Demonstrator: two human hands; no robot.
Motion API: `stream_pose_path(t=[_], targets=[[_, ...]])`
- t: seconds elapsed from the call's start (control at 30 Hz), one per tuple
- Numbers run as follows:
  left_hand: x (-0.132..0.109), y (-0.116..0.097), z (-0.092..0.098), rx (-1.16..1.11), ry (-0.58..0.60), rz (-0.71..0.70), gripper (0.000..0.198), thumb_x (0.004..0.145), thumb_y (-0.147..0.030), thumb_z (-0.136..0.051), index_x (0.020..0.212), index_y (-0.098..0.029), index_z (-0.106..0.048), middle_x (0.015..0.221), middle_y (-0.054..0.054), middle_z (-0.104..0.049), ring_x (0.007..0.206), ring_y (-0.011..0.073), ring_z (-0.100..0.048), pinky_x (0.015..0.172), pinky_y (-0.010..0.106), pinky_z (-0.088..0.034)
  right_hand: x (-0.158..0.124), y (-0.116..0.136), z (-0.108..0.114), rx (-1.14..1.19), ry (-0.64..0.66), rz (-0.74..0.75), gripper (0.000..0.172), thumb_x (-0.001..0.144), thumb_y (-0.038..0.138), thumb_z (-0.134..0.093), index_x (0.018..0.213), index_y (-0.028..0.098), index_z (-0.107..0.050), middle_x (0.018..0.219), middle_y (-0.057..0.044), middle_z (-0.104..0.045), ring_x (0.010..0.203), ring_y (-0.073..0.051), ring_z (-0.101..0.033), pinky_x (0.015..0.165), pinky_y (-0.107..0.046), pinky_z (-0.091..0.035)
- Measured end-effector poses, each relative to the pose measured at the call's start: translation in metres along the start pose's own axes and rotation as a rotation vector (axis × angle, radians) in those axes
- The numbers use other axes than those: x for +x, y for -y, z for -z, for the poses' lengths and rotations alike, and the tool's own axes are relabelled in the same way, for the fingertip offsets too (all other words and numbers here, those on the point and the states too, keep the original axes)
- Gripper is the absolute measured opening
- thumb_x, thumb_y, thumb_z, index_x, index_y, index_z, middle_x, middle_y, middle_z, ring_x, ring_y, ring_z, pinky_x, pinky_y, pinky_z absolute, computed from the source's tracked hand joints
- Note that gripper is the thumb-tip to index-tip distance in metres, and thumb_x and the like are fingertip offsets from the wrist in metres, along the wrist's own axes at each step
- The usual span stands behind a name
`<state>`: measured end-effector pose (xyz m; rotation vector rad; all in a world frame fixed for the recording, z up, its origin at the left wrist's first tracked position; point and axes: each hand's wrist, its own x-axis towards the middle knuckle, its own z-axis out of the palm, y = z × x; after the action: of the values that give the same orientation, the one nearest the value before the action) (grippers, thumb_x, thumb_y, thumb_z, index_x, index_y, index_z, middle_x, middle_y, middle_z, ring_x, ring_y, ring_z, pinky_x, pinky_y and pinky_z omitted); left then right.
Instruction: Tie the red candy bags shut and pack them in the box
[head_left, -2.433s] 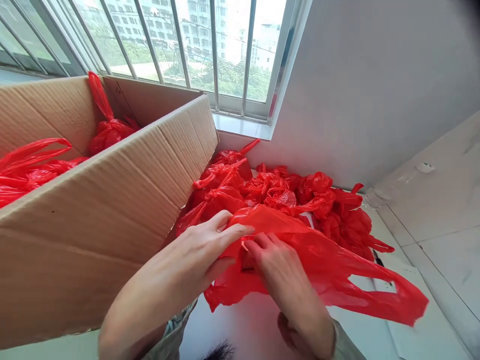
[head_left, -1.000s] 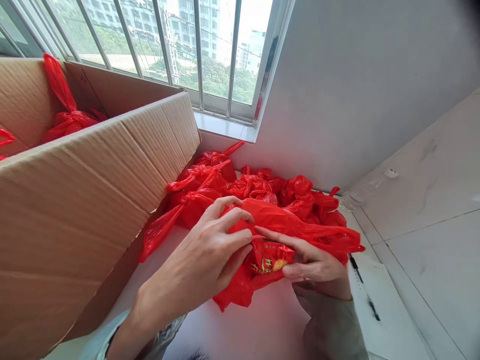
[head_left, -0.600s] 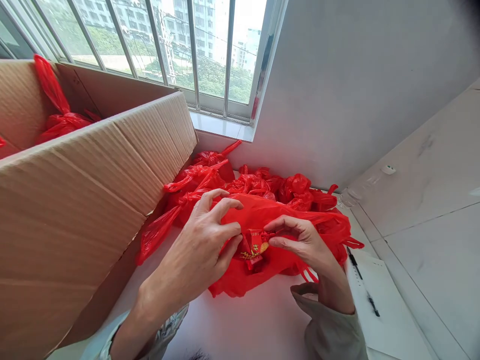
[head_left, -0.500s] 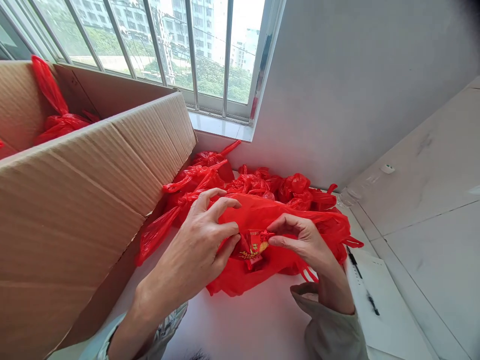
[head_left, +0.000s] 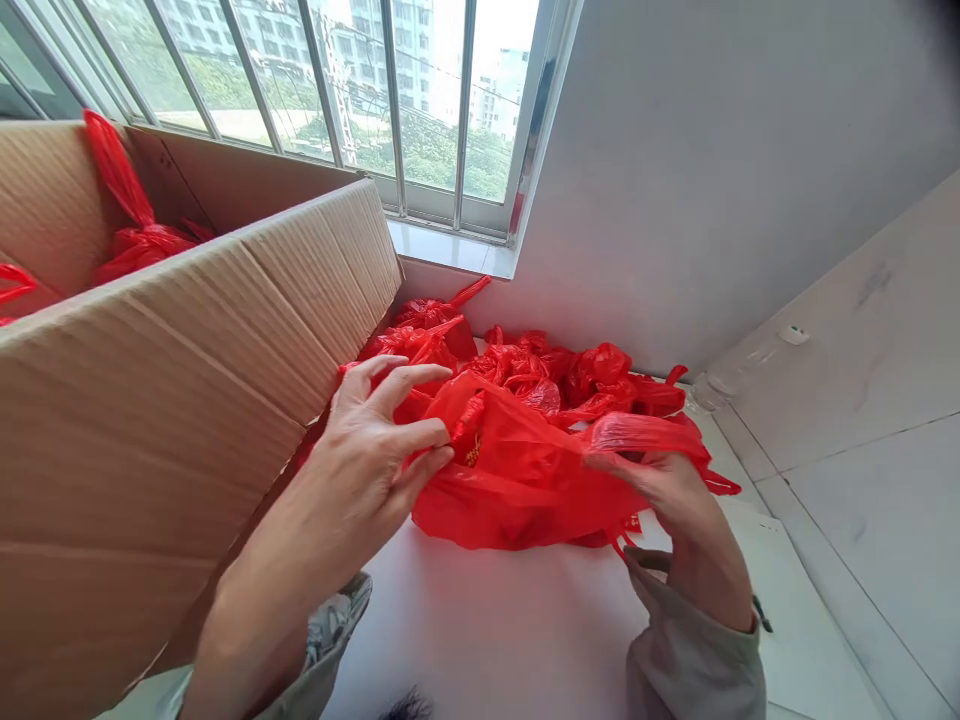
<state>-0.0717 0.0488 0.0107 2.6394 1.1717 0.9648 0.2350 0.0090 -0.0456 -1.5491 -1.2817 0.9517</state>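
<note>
My left hand (head_left: 367, 450) pinches a small red packet with gold print (head_left: 472, 450) between thumb and index finger, at the left side of an open red plastic bag (head_left: 525, 500). Its other fingers are raised and apart. Most of the packet is hidden by the hand and the film. My right hand (head_left: 660, 480) is at the bag's right side, its fingers under the thin red film and the thumb in front, closed on the bag. The bag lies on the white table (head_left: 480, 620).
A tall cardboard box (head_left: 187, 380) holding tied red bags (head_left: 146, 245) stands on the left. More tied red bags (head_left: 525, 365) are piled along the wall. White paper (head_left: 802, 610) and a clear bottle (head_left: 712, 390) lie on the right. A barred window (head_left: 420, 130) is behind.
My hands have moved apart. The left has shifted left with the red packet; the right has let go of it, moved right and gone under the bag's film.
</note>
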Motion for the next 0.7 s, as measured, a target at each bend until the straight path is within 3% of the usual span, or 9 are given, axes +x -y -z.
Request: stream_pose_path(t=[0.1,0.17,0.23,0.3,0.37,0.47,0.57,0.7], targets=[[0.001,-0.008,-0.007,-0.025,0.047,0.011,0.034,0.098,-0.026,-0.049,0.071,-0.023,-0.069,0.138,0.002,-0.051,0.133,0.0336,-0.033,0.110,0.062,-0.034,0.002,0.010,-0.020,-0.088,0.102,-0.094,0.024,0.077,0.047,-0.077,0.084,0.024,-0.074,0.090,-0.005,-0.072,0.093,-0.030,-0.067,0.083,-0.045,-0.055],[0.002,-0.010,-0.010,-0.033,0.078,0.018,0.033,0.100,-0.027,-0.047,0.075,-0.024,-0.069,0.141,0.002,-0.048,0.135,0.0341,-0.031,0.110,0.062,-0.035,0.005,0.015,-0.030,0.014,0.242,-0.025,0.034,0.083,0.042,-0.073,0.112,0.025,-0.072,0.106,-0.006,-0.072,0.104,-0.028,-0.066,0.092,-0.043,-0.055],[0.003,-0.011,-0.011,-0.049,0.121,0.012,0.033,0.100,-0.027,-0.046,0.078,-0.025,-0.069,0.143,0.002,-0.045,0.137,0.0345,-0.030,0.109,0.061,-0.037,0.006,0.017,-0.035,0.134,0.359,0.050,0.056,0.088,0.037,-0.067,0.141,0.028,-0.052,0.126,-0.007,-0.066,0.117,-0.024,-0.062,0.099,-0.041,-0.052],[0.003,-0.011,-0.011,-0.062,0.146,0.012,0.033,0.101,-0.027,-0.045,0.080,-0.025,-0.069,0.145,0.001,-0.043,0.139,0.0343,-0.027,0.110,0.061,-0.037,0.007,0.019,-0.034,0.179,0.409,0.079,0.066,0.090,0.034,-0.066,0.150,0.030,-0.039,0.135,-0.008,-0.061,0.125,-0.023,-0.058,0.101,-0.039,-0.051],[0.003,-0.010,-0.012,-0.073,0.158,0.011,0.033,0.101,-0.027,-0.044,0.080,-0.025,-0.069,0.146,0.000,-0.042,0.140,0.0338,-0.026,0.110,0.061,-0.037,0.006,0.021,-0.032,0.163,0.425,0.087,0.055,0.090,0.034,-0.066,0.143,0.028,-0.050,0.131,-0.007,-0.063,0.122,-0.021,-0.059,0.100,-0.036,-0.051],[0.003,-0.010,-0.013,-0.080,0.159,0.017,0.034,0.102,-0.028,-0.043,0.080,-0.026,-0.069,0.146,0.001,-0.043,0.139,0.0344,-0.027,0.108,0.063,-0.038,0.006,0.023,-0.030,0.155,0.395,0.091,0.027,0.090,0.036,-0.064,0.114,0.023,-0.068,0.111,-0.005,-0.071,0.105,-0.019,-0.065,0.093,-0.033,-0.052],[0.003,-0.008,-0.014,-0.077,0.139,0.021,0.033,0.101,-0.028,-0.045,0.080,-0.026,-0.069,0.146,0.001,-0.044,0.139,0.0353,-0.027,0.108,0.065,-0.037,0.006,0.023,-0.031,0.174,0.350,0.071,0.017,0.085,0.035,-0.069,0.095,0.021,-0.070,0.094,-0.003,-0.071,0.092,-0.018,-0.065,0.084,-0.030,-0.051],[0.004,-0.006,-0.013,-0.079,0.133,0.023,0.030,0.100,-0.029,-0.047,0.080,-0.027,-0.069,0.145,-0.001,-0.047,0.137,0.0346,-0.030,0.106,0.064,-0.038,0.007,0.022,-0.032,0.185,0.277,0.071,0.017,0.080,0.034,-0.073,0.077,0.020,-0.064,0.076,0.001,-0.064,0.074,-0.014,-0.057,0.071,-0.026,-0.044]])
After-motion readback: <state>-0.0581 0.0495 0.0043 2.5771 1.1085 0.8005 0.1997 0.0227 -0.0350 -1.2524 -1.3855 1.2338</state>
